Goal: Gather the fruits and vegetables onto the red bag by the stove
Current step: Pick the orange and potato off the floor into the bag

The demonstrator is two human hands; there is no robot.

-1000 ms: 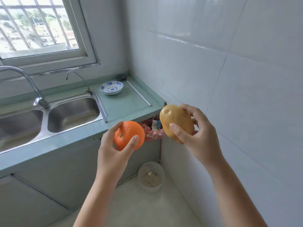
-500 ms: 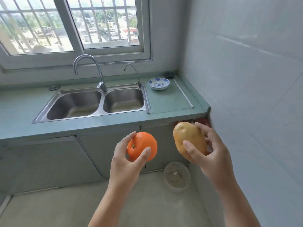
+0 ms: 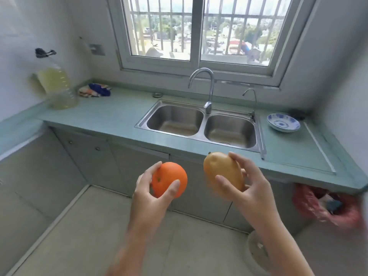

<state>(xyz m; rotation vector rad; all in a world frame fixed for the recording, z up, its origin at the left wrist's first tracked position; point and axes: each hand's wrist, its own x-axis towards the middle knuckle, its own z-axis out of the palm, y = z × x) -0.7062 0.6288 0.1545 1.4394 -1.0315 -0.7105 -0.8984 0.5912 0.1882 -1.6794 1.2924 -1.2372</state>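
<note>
My left hand [image 3: 148, 196] grips a round orange [image 3: 172, 177] in front of the lower cabinets. Just to its right, my right hand [image 3: 253, 192] holds a yellowish-brown potato [image 3: 222, 172] at about the same height. Both are carried in the air below the counter's front edge. A red plastic bag [image 3: 310, 206] with something inside hangs under the counter's right end. No stove is in view.
A green counter [image 3: 103, 116] runs along the wall with a double steel sink [image 3: 199, 124] and tap [image 3: 208, 90]. A blue-and-white bowl [image 3: 282, 122] sits right of the sink. An oil bottle [image 3: 57, 86] and a cloth [image 3: 93, 90] stand at the left. A pale container [image 3: 258, 253] is on the floor.
The view has swung left, from the right wall corner to the sink and window. Both hands still hold the orange and the potato, kept side by side.
</note>
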